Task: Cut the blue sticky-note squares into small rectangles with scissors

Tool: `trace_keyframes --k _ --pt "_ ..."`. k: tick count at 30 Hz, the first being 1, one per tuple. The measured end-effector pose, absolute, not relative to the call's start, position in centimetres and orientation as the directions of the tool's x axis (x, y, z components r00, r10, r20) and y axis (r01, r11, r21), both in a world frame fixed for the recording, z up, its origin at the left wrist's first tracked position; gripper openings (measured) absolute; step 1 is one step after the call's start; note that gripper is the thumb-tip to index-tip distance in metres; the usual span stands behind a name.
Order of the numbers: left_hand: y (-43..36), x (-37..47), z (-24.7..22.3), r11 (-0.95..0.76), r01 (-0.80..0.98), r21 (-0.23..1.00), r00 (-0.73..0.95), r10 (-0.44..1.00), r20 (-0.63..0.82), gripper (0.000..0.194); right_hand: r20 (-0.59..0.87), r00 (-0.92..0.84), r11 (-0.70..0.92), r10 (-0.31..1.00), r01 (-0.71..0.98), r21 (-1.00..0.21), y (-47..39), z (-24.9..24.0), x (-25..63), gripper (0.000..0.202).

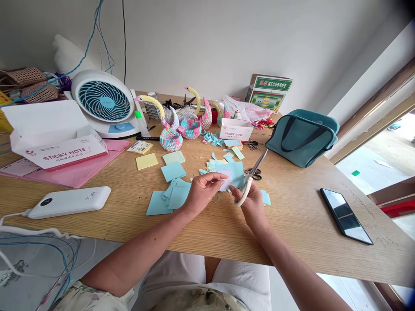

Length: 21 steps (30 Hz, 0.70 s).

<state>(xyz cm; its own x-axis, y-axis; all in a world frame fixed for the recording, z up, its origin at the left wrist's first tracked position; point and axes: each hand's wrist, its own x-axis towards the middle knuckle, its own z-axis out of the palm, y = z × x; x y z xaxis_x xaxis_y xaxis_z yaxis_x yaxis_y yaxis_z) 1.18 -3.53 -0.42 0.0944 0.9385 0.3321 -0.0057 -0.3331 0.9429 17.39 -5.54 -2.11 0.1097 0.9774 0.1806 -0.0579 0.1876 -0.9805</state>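
Observation:
Above the middle of the table, my left hand (205, 189) pinches a pale lavender paper piece (225, 179) lying against a blue sticky note (238, 174). My right hand (254, 206) grips scissors (258, 163) with white handles, their blades pointing up and away to the right. Its thumb reaches to the lower edge of the papers. Below and behind the papers lie blue and yellow paper scraps (212, 165). Left of my left hand spreads a loose pile of blue sticky notes (177, 194). Dark-handled scissors (256, 175) rest just beyond my right hand.
Folded-paper swans (171, 139) stand at the back, near a sticky note box (236, 129). A larger open box (58, 140), a fan (105, 101) and a power bank (71, 202) occupy the left. To the right are a teal bag (300, 140) and a phone (346, 216).

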Motion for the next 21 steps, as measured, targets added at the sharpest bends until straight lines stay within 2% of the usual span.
trace_keyframes --k 11,21 --pt "-3.29 1.28 -0.86 -0.216 -0.14 0.966 0.085 0.97 0.229 0.02 0.137 0.104 0.151 0.985 -0.146 -0.978 -5.62 -1.94 17.07 0.043" --pt "-3.3 1.17 -0.38 -0.121 -0.208 0.971 0.09 0.986 0.142 0.021 0.125 0.098 0.133 0.987 -0.086 -0.987 -5.75 -1.88 17.22 0.044"
